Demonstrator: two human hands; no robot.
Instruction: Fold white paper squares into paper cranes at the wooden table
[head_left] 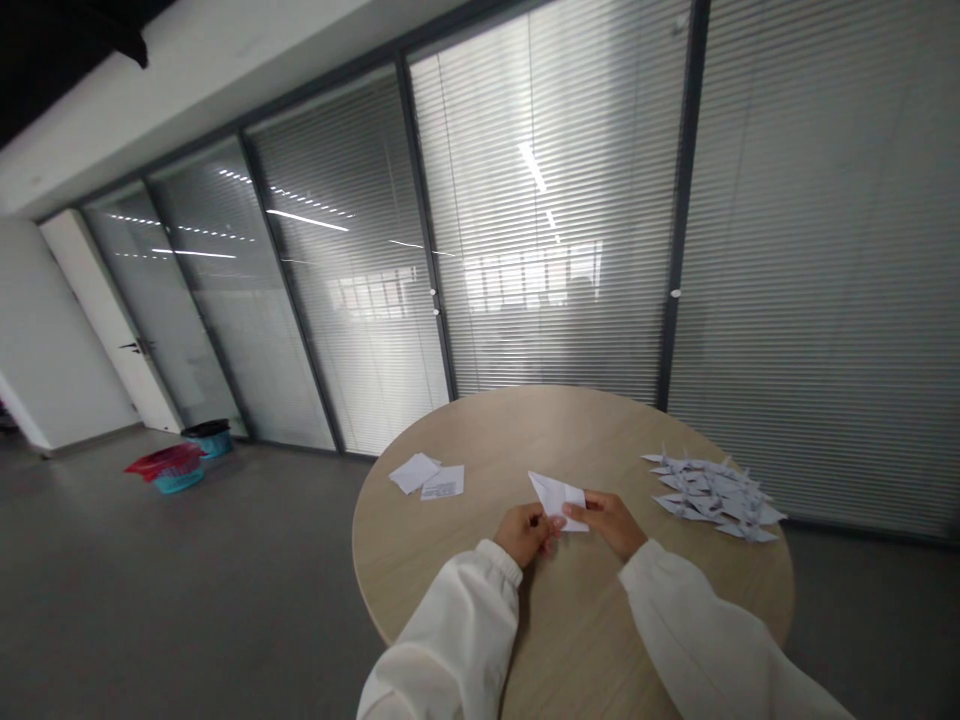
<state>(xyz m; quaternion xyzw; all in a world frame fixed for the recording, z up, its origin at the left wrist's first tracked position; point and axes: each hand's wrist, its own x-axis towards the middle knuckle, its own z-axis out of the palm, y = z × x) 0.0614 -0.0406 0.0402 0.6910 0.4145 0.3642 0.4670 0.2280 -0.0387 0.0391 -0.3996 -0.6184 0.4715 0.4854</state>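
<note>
A partly folded sheet of white paper (556, 497) is held just above the round wooden table, its pointed corner toward the far left. My right hand (609, 522) pinches its right side, thumb on top and fingers behind. At the paper's lower left edge, my left hand (526, 533) has its fingers curled in and closed on the sheet; part of that grip is hidden. To the right lies a heap of folded white paper cranes (712, 492). Loose white paper sheets (443, 483) lie flat on the left, one with print on it.
The round table (555, 425) stands close to a glass partition with blinds (555, 230). On the grey floor at the left are a blue bin with a red liner (171, 468) and a blue bin with a black liner (210, 438). Beyond them is a white door (112, 320).
</note>
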